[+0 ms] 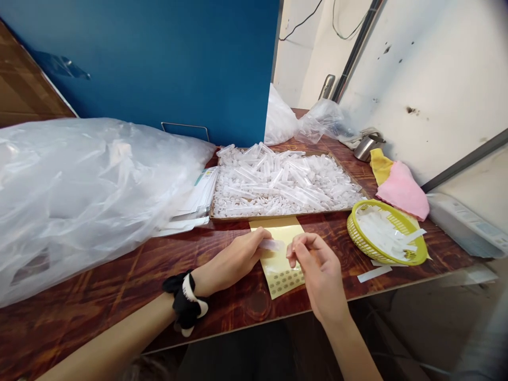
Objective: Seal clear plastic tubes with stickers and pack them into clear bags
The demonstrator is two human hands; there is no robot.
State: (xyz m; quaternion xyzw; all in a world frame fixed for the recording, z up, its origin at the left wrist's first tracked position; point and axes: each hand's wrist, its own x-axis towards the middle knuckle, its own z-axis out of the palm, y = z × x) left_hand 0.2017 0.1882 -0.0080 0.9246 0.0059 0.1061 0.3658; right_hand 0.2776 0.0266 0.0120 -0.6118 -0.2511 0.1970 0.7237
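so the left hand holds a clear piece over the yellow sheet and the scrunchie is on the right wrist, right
Not quite: the head view shows the scrunchie on the left wrist, not the right. The left hand does hold a clear piece over the yellow sheet.

Head camera: 1 view from the wearer's head, facing forward and down
Desk (135,275): seen from above, near-edge side; that edge rises rightward through the lower frame
Left hand (234,259), right hand (319,267): close
Blue panel (178,63): ahead, farther off
Wall (440,79): at right
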